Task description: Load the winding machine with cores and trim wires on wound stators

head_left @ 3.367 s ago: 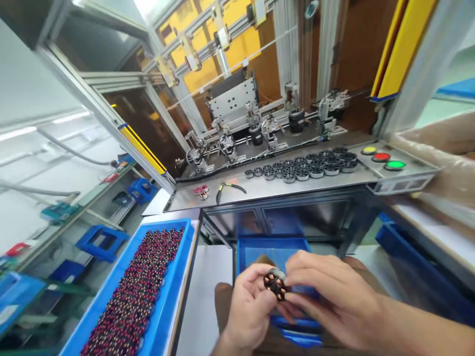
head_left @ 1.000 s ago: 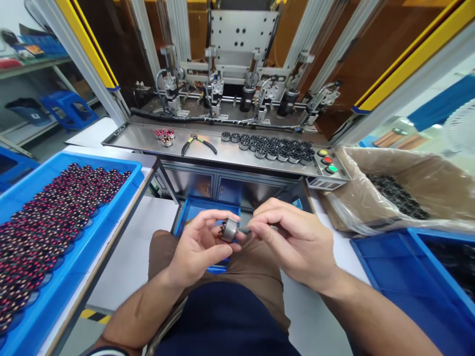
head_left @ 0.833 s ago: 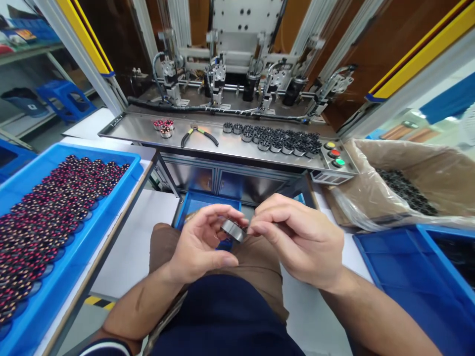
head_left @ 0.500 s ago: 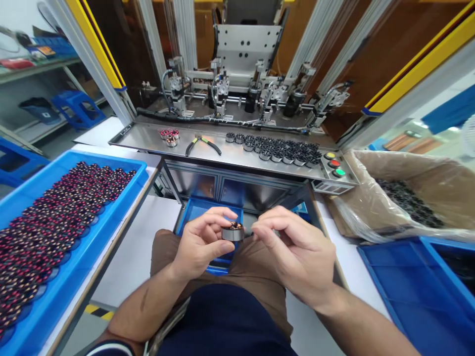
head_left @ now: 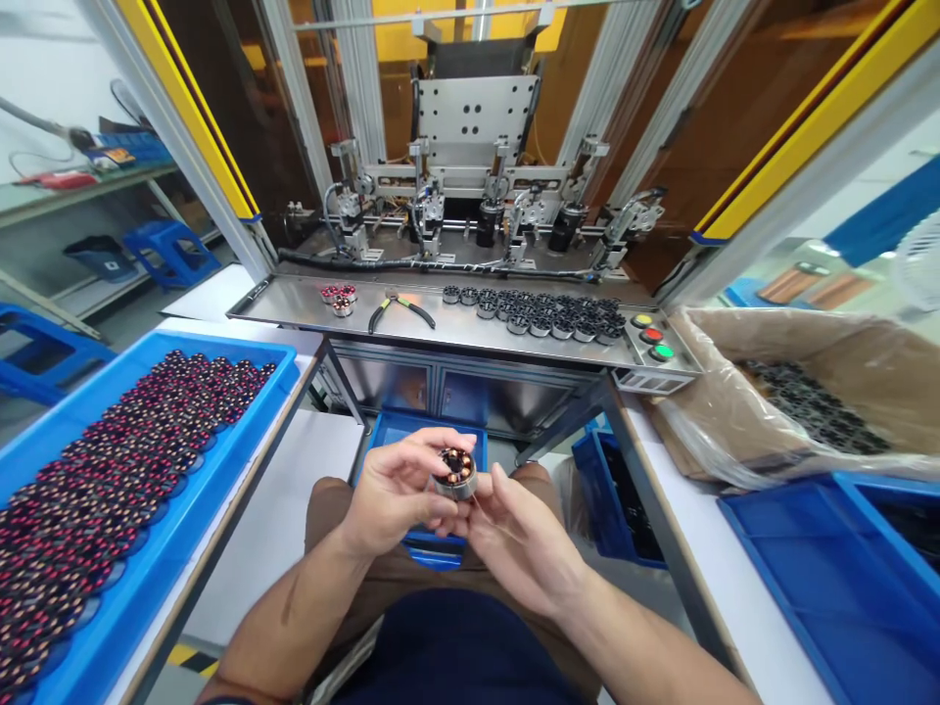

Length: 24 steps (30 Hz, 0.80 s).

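Observation:
A motor stator (head_left: 456, 480) with copper windings and a grey metal ring is held over my lap, its wound face tipped up toward me. My left hand (head_left: 397, 488) grips it from the left, fingers over the far rim and thumb at the near side. From the right, my right hand (head_left: 525, 534) reaches in with its fingers curled under and against the stator's lower right side, its thumb raised beside them. A thin wire end seems to hang from the stator near those fingers. Part of the right fingers is hidden behind the stator.
Left, a blue tray (head_left: 290, 357) bears many wound stators. On the machine's metal ledge (head_left: 294, 311) lie cutting pliers (head_left: 400, 309), a few stators (head_left: 341, 302), rows of black-topped rings (head_left: 543, 313) and push buttons (head_left: 650, 336). Right are a plastic-lined carton (head_left: 690, 411) and a blue bin (head_left: 778, 578).
My right hand has moved left and turned palm up, from apart to touching the stator. The stator has tilted so its windings show more. The head view has shifted slightly.

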Available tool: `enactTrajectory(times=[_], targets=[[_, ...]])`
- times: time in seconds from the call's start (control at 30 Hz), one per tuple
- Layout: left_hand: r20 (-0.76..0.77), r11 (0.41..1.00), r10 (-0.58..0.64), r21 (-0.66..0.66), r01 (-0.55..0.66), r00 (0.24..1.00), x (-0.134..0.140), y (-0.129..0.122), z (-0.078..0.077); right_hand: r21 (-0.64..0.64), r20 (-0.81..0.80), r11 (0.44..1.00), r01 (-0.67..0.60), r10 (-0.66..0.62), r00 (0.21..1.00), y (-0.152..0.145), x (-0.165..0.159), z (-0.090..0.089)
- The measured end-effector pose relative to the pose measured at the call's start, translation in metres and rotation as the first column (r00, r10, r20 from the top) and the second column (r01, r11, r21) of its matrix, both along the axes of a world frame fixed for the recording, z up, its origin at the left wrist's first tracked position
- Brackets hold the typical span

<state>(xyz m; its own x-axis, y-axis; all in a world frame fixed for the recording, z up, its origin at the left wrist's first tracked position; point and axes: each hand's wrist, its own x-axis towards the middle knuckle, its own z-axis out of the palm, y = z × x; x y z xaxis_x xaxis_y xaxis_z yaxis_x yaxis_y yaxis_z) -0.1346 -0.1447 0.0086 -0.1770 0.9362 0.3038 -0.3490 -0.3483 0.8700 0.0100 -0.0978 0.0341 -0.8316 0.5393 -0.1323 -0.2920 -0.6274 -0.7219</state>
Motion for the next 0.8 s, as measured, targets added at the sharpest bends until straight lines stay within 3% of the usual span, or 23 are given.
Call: enactTrajectory(times=[0.1,0.17,0.2,0.23,0.3,0.33,0.37,0.4,0.47,0.67,0.8], targets=[[-0.159,0.995,0.067,0.079,-0.055,0.985,-0.004,-0.001,0.003,0.071,-0.026,0.997,0.022,-0.021,0.999,0.002,0.000,-0.004],[-0.219,0.989,0.137,0.084,-0.122,0.966,-0.007,-0.004,0.006,0.273,-0.020,0.954,0.121,-0.120,0.993,0.006,0.003,-0.008],[-0.242,0.987,0.162,0.045,-0.155,0.957,-0.008,-0.007,0.007,0.425,-0.025,0.882,0.204,-0.214,0.976,0.008,0.005,-0.011],[-0.264,0.984,0.167,-0.012,-0.177,0.950,-0.008,-0.009,0.007,0.585,-0.049,0.760,0.283,-0.315,0.948,0.010,0.008,-0.013],[-0.299,0.978,0.114,-0.133,-0.160,0.947,-0.006,-0.014,0.008,0.822,-0.139,0.446,0.354,-0.446,0.884,0.014,0.013,-0.016],[-0.303,0.975,0.078,-0.178,-0.136,0.950,-0.004,-0.016,0.007,0.881,-0.179,0.318,0.351,-0.462,0.869,0.016,0.015,-0.017],[-0.300,0.972,0.048,-0.204,-0.114,0.953,-0.003,-0.018,0.007,0.910,-0.211,0.230,0.346,-0.461,0.862,0.017,0.017,-0.018],[-0.295,0.972,0.032,-0.213,-0.099,0.955,-0.001,-0.018,0.007,0.924,-0.227,0.181,0.337,-0.449,0.864,0.017,0.018,-0.018],[-0.313,0.975,0.029,-0.202,-0.096,0.949,0.001,-0.018,0.007,0.933,-0.225,0.161,0.321,-0.434,0.872,0.018,0.020,-0.016],[-0.531,0.964,0.219,-0.011,-0.265,0.819,-0.001,-0.017,0.010,0.904,-0.163,0.297,0.308,-0.425,0.890,0.018,0.021,-0.001],[-0.400,0.975,0.153,-0.087,-0.204,0.904,0.001,-0.019,0.009,0.866,-0.080,0.402,0.299,-0.477,0.875,0.013,0.019,0.005]])
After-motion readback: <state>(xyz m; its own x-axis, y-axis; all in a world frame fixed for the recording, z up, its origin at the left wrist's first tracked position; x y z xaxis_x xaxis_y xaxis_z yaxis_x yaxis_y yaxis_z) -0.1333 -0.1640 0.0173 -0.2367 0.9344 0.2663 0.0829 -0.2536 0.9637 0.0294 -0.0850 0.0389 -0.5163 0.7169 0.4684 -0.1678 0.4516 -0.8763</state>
